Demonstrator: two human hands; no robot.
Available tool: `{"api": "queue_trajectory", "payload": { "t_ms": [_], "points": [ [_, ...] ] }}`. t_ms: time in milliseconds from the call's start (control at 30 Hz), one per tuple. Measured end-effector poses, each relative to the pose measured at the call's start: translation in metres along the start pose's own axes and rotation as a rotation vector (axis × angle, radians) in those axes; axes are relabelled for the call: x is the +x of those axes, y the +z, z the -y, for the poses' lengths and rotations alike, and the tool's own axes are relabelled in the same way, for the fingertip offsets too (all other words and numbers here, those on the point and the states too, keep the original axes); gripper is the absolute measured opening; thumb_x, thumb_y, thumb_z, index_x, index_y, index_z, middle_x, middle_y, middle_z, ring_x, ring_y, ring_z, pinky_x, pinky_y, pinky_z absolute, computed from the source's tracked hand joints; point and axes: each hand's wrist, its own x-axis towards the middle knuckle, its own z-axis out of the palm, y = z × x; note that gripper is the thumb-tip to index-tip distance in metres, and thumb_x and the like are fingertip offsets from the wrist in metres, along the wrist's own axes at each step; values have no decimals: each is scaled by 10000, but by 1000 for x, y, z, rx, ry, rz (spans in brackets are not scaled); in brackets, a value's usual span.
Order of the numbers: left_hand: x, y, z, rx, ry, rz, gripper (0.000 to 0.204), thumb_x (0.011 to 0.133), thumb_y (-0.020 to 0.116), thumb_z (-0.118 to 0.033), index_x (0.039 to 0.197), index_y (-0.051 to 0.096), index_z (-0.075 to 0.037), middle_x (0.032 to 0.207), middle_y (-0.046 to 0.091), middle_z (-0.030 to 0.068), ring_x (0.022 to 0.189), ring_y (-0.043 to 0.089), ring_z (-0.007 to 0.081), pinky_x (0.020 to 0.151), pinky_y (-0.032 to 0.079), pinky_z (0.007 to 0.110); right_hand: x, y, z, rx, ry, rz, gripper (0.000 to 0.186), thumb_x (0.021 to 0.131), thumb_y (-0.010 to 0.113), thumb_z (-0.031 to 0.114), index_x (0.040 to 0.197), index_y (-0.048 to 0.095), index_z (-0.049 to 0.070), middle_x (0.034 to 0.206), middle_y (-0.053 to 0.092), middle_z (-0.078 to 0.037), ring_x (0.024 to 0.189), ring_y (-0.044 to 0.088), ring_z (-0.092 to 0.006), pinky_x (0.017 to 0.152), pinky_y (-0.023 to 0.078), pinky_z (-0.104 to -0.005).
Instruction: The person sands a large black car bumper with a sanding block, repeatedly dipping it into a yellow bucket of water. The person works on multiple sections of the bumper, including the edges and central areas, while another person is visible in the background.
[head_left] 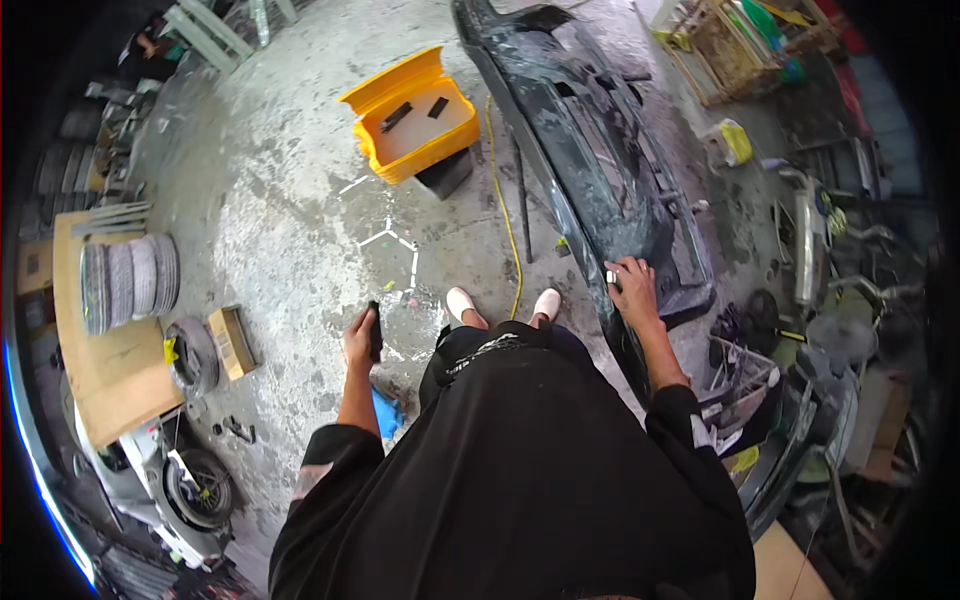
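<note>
My left hand (357, 342) hangs at my left side, closed around a narrow black block (375, 332). To my right, a large car bumper (575, 130), grey and black with pale smudges, stretches away from me. My right hand (634, 288) is at its near part, fingers bent around a small white piece (612, 280). Whether the fingertips press on the bumper cannot be made out. Ahead of me an orange-yellow open box (415, 163) holds two dark oblong pieces (397, 115) and a pale layer; it rests on a black support (445, 175).
A yellow hose (503, 215) runs along the floor between box and bumper. At left are stacked tyres (130, 282), a loose tyre (192, 358), a cardboard box (232, 342) and a white motorcycle (180, 490). Metal parts (810, 240) crowd the right. A blue item (387, 410) lies near my left arm.
</note>
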Motion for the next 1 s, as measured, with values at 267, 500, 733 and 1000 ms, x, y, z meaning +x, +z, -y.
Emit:
{"api": "queue_trajectory", "payload": {
  "t_ms": [267,500,733,1000],
  "points": [
    [14,99,-91,46,208,14,469,987,761,-291,1382,705,-43,1068,756,14,835,636,63,712,505,233,58,-37,-60,379,153,-183,514,872,824,144,1361,678,84,1308,616,-125,1173,625,-303,1009,508,-384],
    [104,118,-167,240,246,26,502,966,768,-348,1395,708,-93,1013,756,41,778,630,93,678,507,251,194,-33,-88,182,229,-354,617,925,807,392,1444,626,112,1403,581,-162,1327,547,-377,1115,434,-476],
    [332,171,-239,553,515,130,555,973,754,-405,1426,678,-95,1023,745,157,923,725,218,795,583,347,313,18,-115,19,399,-407,607,1025,672,457,1505,578,97,1517,517,-182,1425,470,-378,1192,330,-494],
    [587,263,-228,968,1035,157,505,922,777,-269,1386,649,-117,1266,603,253,1126,609,456,943,531,534,342,23,-96,78,613,-200,567,1136,421,443,1586,485,103,1634,427,-168,1538,349,-366,1260,232,-453]
  ]
}}
